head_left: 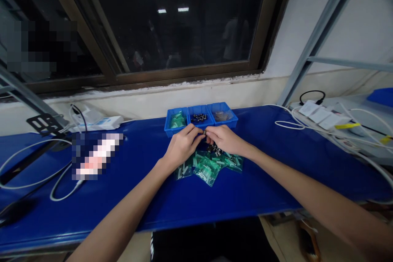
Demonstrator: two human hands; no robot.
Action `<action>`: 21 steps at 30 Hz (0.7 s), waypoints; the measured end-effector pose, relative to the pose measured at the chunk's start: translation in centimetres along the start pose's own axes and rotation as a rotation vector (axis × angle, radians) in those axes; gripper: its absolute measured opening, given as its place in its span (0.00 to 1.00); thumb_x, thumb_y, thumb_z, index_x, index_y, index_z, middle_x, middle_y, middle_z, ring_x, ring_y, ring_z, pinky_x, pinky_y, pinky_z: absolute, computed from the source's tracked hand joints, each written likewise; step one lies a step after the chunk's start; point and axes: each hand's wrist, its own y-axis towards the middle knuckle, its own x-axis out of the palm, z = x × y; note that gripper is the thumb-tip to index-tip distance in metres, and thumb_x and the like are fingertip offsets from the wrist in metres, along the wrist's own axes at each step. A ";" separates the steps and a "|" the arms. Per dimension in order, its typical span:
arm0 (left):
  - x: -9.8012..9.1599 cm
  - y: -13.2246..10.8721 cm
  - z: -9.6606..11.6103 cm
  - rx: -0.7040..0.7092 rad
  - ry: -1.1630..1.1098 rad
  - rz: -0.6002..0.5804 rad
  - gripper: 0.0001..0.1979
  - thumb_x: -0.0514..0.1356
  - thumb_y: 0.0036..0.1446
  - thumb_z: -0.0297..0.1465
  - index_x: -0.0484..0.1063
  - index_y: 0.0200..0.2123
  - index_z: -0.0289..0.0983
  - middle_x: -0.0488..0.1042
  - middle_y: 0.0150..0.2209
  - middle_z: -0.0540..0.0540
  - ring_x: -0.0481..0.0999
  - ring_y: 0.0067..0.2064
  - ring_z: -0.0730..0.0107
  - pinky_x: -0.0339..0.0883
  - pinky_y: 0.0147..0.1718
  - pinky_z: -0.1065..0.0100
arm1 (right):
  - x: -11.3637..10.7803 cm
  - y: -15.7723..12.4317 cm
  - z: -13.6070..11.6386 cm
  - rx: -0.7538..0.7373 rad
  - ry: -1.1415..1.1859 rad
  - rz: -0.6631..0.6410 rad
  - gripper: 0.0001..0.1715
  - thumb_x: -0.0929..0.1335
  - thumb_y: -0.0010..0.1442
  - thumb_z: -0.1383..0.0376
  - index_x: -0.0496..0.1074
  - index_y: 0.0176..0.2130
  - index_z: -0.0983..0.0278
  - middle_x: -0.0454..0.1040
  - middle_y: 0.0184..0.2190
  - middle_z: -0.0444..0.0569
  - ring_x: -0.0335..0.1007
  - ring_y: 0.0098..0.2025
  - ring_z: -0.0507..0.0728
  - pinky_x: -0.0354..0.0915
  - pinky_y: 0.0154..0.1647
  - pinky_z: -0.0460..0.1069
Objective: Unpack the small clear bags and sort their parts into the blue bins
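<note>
My left hand (181,142) and my right hand (227,139) meet above the blue table, fingers closed in a pinch. Between their fingertips is a small metallic part (204,132), too small to name and partly covered by the fingers. Beneath my hands lies a loose pile of small black and silver parts (215,150). Several clear plastic bags with green print and whitish pieces inside (208,168) spread out just in front of the pile. My left wrist hides part of the bags at the left.
Behind my hands stand three joined blue bins: one with green-printed bags (178,120), one with small dark and silver parts (199,118), one with clear or brownish pieces (222,116). Cables and white adapters (328,118) lie at right; a white power strip (107,123) and a blurred-out object at left.
</note>
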 end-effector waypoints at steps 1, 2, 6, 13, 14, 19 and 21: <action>0.0 0.0 0.0 -0.006 0.000 -0.006 0.10 0.52 0.68 0.34 0.71 0.43 0.36 0.72 0.40 0.45 0.73 0.37 0.69 0.70 0.35 0.66 | 0.0 0.0 0.0 -0.016 -0.050 0.003 0.16 0.59 0.67 0.67 0.66 0.29 0.62 0.72 0.25 0.46 0.68 0.28 0.53 0.59 0.31 0.49; -0.1 0.0 0.1 -0.014 -0.003 -0.011 0.10 0.53 0.68 0.34 0.70 0.44 0.36 0.71 0.40 0.45 0.73 0.37 0.69 0.70 0.35 0.66 | 0.0 0.0 0.1 -0.032 -0.098 0.009 0.15 0.59 0.67 0.67 0.65 0.29 0.62 0.71 0.25 0.45 0.67 0.28 0.53 0.57 0.30 0.50; -0.2 0.1 0.1 -0.037 -0.026 -0.011 0.09 0.54 0.67 0.34 0.68 0.46 0.36 0.70 0.42 0.44 0.73 0.38 0.68 0.71 0.36 0.65 | 0.0 -0.1 0.0 -0.078 -0.211 0.034 0.15 0.59 0.67 0.68 0.64 0.28 0.62 0.69 0.24 0.45 0.65 0.28 0.53 0.54 0.31 0.50; 0.1 0.1 -0.1 -0.011 -0.093 -0.019 0.10 0.51 0.69 0.33 0.68 0.48 0.37 0.69 0.43 0.44 0.74 0.42 0.65 0.73 0.41 0.61 | 0.0 -0.3 0.1 -0.077 -0.287 0.031 0.15 0.60 0.67 0.65 0.66 0.29 0.62 0.69 0.26 0.47 0.64 0.29 0.54 0.54 0.31 0.51; 0.2 0.1 -0.1 -0.011 -0.106 -0.019 0.11 0.50 0.69 0.32 0.68 0.48 0.37 0.69 0.42 0.44 0.74 0.42 0.65 0.73 0.42 0.61 | 0.0 -0.3 0.1 -0.078 -0.287 0.032 0.15 0.60 0.68 0.64 0.66 0.29 0.62 0.69 0.26 0.47 0.64 0.29 0.54 0.54 0.31 0.51; 0.2 0.1 -0.1 -0.031 -0.154 -0.001 0.13 0.47 0.71 0.31 0.70 0.45 0.36 0.70 0.39 0.44 0.74 0.41 0.66 0.72 0.42 0.60 | -0.1 -0.3 -0.1 -0.094 -0.275 0.040 0.15 0.62 0.67 0.62 0.68 0.29 0.62 0.69 0.25 0.46 0.64 0.29 0.54 0.54 0.31 0.51; 0.2 0.2 -0.1 -0.035 -0.160 0.007 0.13 0.47 0.71 0.32 0.70 0.44 0.36 0.70 0.38 0.44 0.74 0.39 0.67 0.72 0.40 0.61 | -0.2 -0.3 -0.2 -0.092 -0.247 0.062 0.12 0.64 0.66 0.62 0.71 0.31 0.62 0.71 0.27 0.46 0.65 0.30 0.54 0.56 0.32 0.50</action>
